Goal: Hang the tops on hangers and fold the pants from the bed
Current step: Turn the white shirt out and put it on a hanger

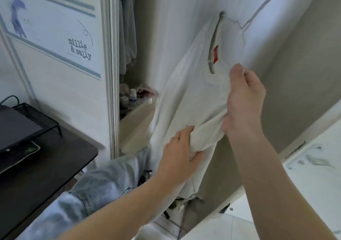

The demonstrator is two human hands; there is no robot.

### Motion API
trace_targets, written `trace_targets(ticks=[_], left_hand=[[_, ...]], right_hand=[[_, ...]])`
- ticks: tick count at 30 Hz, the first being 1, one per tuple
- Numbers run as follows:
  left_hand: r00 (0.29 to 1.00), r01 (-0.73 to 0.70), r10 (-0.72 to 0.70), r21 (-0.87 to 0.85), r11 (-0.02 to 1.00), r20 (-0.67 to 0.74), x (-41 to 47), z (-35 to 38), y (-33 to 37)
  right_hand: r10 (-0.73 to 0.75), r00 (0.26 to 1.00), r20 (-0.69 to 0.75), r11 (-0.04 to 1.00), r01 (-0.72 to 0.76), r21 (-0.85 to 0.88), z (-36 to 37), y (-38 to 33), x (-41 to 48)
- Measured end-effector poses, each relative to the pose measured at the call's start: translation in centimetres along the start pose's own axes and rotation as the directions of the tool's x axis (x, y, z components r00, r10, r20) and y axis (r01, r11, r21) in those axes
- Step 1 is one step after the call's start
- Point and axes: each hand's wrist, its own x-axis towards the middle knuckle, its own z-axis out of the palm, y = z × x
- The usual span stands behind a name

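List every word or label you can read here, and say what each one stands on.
"millie & sally": printed on the white wall panel at left, beside a blue animal drawing.
Red tag inside the collar of the white top: too blurred to read.
Green mark on the mat on the dark desk: too blurred to read.

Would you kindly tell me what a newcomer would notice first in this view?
The white top with its red neck label fills the centre, a wire hanger showing above its collar. The left hand grips bunched fabric low down, and the right hand pinches it near the collar.
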Motion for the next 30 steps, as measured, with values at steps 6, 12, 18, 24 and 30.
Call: trace_targets(ticks=[6,12,18,24,30], left_hand=[[0.983,-0.123,0.130,0.056,0.991,-0.132,12.0,-5.4,3.0],[0.920,-0.269,0.324,0.245,0.931,-0.219,23.7,-10.7,7.6],[0.853,-0.325,0.456,0.424,0.845,-0.255,35.1,-14.9,13.6],[0.788,-0.325,0.561,0.601,0.730,-0.254,43.4,-16.4,18.3],[0.785,-0.286,0.573,0.684,0.671,-0.233,47.8,-16.8,19.8]], right_hand=[[-0.148,0.988,0.052,0.987,0.145,0.067,6.7,-5.4,8.4],[-0.252,0.966,0.057,0.966,0.247,0.082,12.1,-11.5,18.2],[-0.353,0.934,0.046,0.933,0.349,0.085,15.9,-17.1,28.6],[-0.361,0.932,0.026,0.931,0.359,0.060,17.9,-21.0,37.9],[-0.366,0.928,0.066,0.929,0.369,-0.041,20.2,-21.9,43.2]])
